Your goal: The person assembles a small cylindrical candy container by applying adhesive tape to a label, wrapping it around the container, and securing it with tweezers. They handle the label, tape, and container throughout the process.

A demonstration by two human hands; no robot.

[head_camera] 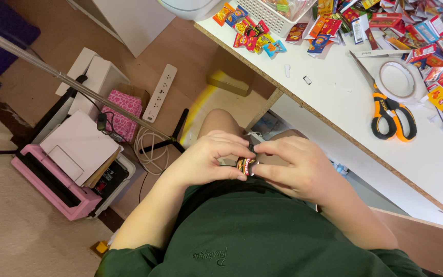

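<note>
Both of my hands meet over my lap, below the table edge. My left hand (208,158) and my right hand (296,166) pinch a tiny colourful miniature packet (245,165) between thumbs and fingertips. The packet is dark with red and yellow print and is mostly hidden by my fingers. I wear a dark green shirt.
A white table (334,102) runs along the right, holding orange-handled scissors (391,115), a roll of clear tape (398,81), a white basket (270,15) and several small snack packets (252,33). On the floor lie a power strip (161,92), cables and a pink machine (52,182).
</note>
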